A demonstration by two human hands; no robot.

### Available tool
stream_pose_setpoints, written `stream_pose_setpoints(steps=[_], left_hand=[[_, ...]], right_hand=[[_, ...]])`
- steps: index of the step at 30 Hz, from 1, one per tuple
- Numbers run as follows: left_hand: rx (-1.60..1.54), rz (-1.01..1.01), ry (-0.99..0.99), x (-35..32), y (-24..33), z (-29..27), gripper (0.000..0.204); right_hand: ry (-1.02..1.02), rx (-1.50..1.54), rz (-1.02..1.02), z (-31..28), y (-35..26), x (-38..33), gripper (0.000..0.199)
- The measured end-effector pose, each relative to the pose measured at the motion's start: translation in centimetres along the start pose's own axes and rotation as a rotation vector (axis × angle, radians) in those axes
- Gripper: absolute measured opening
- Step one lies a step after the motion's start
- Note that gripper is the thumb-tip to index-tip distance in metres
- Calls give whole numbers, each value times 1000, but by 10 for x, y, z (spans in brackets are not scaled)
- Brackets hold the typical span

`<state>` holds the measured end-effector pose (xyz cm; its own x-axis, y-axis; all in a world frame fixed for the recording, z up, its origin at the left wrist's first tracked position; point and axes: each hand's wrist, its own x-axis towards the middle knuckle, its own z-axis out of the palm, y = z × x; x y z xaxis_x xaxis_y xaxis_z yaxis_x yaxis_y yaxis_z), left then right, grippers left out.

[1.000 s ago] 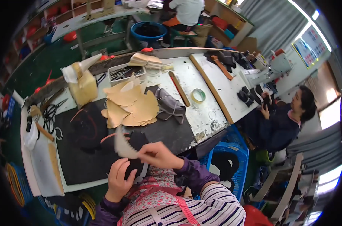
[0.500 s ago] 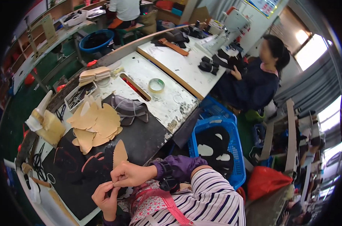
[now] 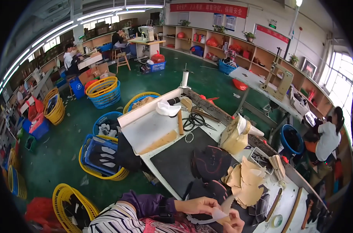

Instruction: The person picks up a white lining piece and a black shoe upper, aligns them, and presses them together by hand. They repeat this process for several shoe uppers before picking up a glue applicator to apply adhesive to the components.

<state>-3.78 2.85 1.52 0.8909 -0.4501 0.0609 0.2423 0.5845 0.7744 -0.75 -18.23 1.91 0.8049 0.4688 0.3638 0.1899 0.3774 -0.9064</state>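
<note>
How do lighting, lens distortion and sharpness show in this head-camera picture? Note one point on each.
Head view: ceiling strip lights curve with the fisheye, as does the workbench edge; daylight blows out the window at right; a black vignette rings the picture; the hands, left hand and right hand, on a pale piece sit at the lower rim, slightly soft.

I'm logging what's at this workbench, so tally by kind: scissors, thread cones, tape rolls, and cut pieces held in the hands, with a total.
Black scissors: 1
White thread cone: 1
Tape roll: 1
Pale cut piece, held: 1
Total: 4
</note>
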Motion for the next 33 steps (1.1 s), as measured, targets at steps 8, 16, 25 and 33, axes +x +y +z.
stream_pose_setpoints(steps=[8, 16, 25, 33], left_hand=[[-460, -43, -102, -11, 5, -33, 17], [140, 248, 245, -19, 22, -25, 24], [623, -116, -116, 9, 5, 11, 50], [948, 20, -36, 16, 6, 11, 58]], right_hand=[[-133, -190, 391, -96, -30, -86, 18], [-34, -966, 170, -36, -55, -53, 40], [86, -843, -394, 7, -22, -5, 31], [238, -597, -414, 10, -23, 0, 16]])
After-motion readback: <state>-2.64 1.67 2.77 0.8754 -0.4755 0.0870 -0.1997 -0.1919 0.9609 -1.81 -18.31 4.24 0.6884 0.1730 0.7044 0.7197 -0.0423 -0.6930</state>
